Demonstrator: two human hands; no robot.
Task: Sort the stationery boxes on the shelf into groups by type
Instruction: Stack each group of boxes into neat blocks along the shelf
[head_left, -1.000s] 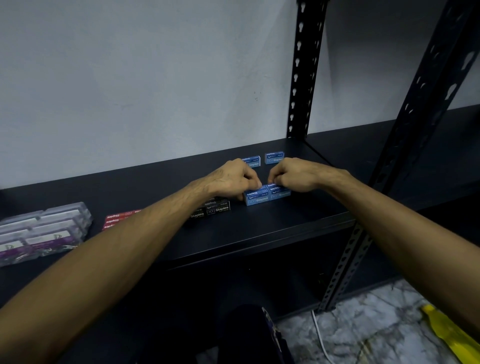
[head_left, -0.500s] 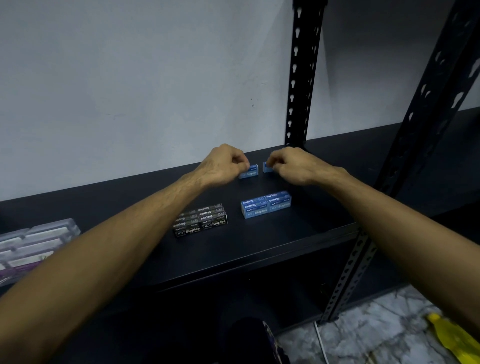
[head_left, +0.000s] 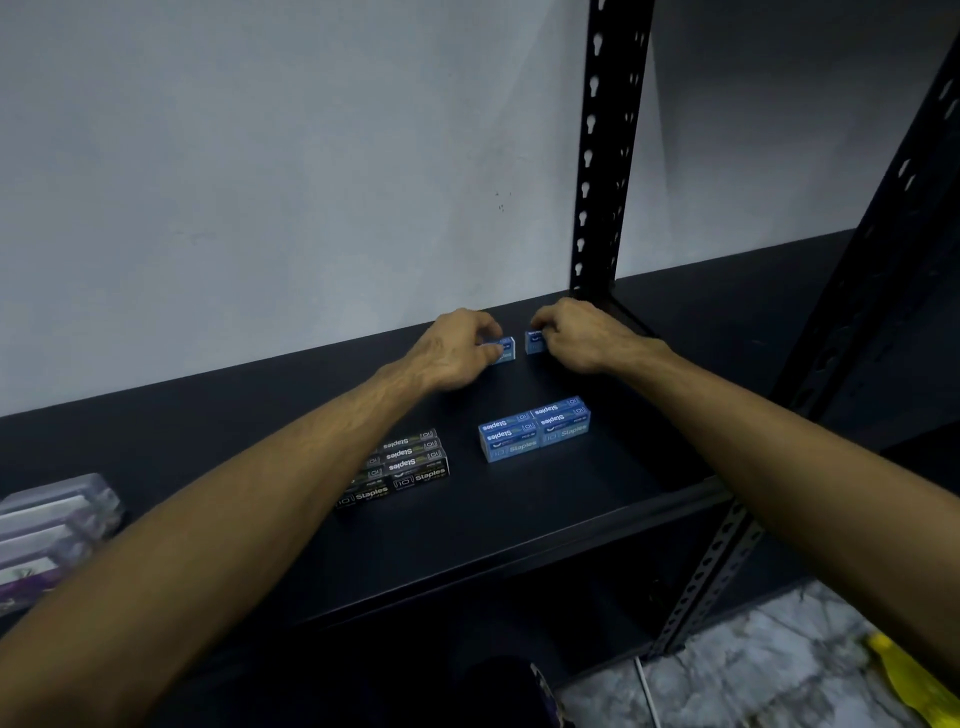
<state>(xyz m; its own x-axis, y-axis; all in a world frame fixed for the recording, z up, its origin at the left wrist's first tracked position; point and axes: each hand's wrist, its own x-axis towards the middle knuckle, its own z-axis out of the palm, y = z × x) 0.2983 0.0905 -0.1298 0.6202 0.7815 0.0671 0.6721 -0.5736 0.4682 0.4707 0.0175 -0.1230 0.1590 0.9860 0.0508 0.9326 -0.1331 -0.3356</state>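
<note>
At the back of the shelf (head_left: 571, 519), one small blue staple box (head_left: 505, 348) is pinched by the left hand (head_left: 457, 351), another blue box (head_left: 534, 343) apparently by the right hand (head_left: 576, 335); their grouped blue boxes (head_left: 535, 428) lie nearer.

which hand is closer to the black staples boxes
Left. The left hand grips a blue box just behind the black staples boxes; the right hand grips another blue box farther right.

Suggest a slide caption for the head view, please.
Left hand and right hand each grip a blue staple box at the shelf back.
</note>
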